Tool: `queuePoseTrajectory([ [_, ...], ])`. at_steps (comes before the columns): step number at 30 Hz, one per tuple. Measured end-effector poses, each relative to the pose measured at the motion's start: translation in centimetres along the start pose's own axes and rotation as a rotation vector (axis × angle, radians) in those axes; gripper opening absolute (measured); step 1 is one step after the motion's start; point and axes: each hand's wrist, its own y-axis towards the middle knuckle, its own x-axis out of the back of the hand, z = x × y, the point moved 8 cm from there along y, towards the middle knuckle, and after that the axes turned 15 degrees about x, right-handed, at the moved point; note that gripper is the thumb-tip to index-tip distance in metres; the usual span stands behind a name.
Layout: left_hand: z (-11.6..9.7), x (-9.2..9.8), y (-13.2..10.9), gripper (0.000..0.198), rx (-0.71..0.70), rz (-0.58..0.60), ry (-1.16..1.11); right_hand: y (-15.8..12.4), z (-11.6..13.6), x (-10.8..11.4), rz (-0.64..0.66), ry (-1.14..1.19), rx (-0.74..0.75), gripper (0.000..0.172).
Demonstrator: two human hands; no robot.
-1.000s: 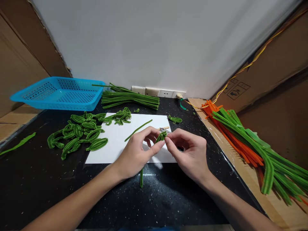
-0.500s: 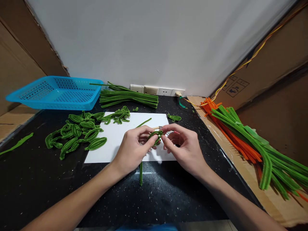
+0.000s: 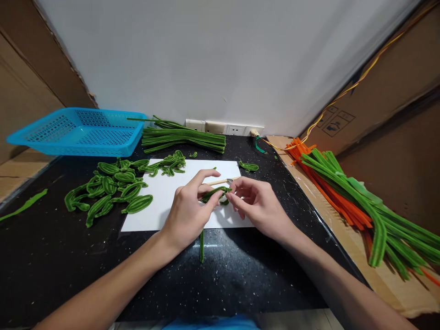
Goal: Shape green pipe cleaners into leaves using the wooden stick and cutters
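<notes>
Over the white paper sheet (image 3: 144, 220), my left hand (image 3: 187, 213) pinches a bent green pipe cleaner (image 3: 210, 194) between thumb and fingers, its index finger raised. At the right end of that piece, the thumb and fingertips of my right hand (image 3: 263, 206) close on its tip. A straight green pipe cleaner (image 3: 201, 250) sticks out below my left hand toward the front; its upper part is hidden by the hand. Behind the fingers lies a thin light wooden stick (image 3: 220, 182). Leaf-shaped looped pipe cleaners (image 3: 137, 204) are piled left of my left hand, some reaching onto the paper.
A blue perforated basket (image 3: 127, 149) stands at the back left. Beside it lies a bundle of green pipe cleaners (image 3: 185, 139) below wall sockets (image 3: 237, 130). Green (image 3: 381, 220) and orange pipe cleaners (image 3: 335, 201) rest on cardboard at right. One looped piece (image 3: 249, 167) sits behind the paper's right corner.
My left index finger has lifted away from the bent pipe cleaner, showing more of it. My right hand has shifted slightly left, its fingers drawn closer together at the tip.
</notes>
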Motion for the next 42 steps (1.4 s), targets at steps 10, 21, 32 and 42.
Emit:
queuePoseTrajectory([
  [10,1.0,-1.4,0.6,0.029,0.206,0.195,-0.282,0.3,-0.8,0.9,-0.161,0.244,-0.017,0.023],
  [21,0.5,-0.4,0.8,0.033,0.168,0.069,-0.066,-0.1,-1.9,0.4,-0.177,0.384,-0.195,0.022],
  [32,2.2,-1.4,1.1,0.024,0.453,0.285,-0.467,0.4,-0.9,1.2,-0.191,0.424,-0.115,0.026],
  [42,2.8,-2.1,0.4,0.012,0.613,0.342,-0.562,0.8,0.8,2.2,-0.188,0.113,0.069,0.021],
])
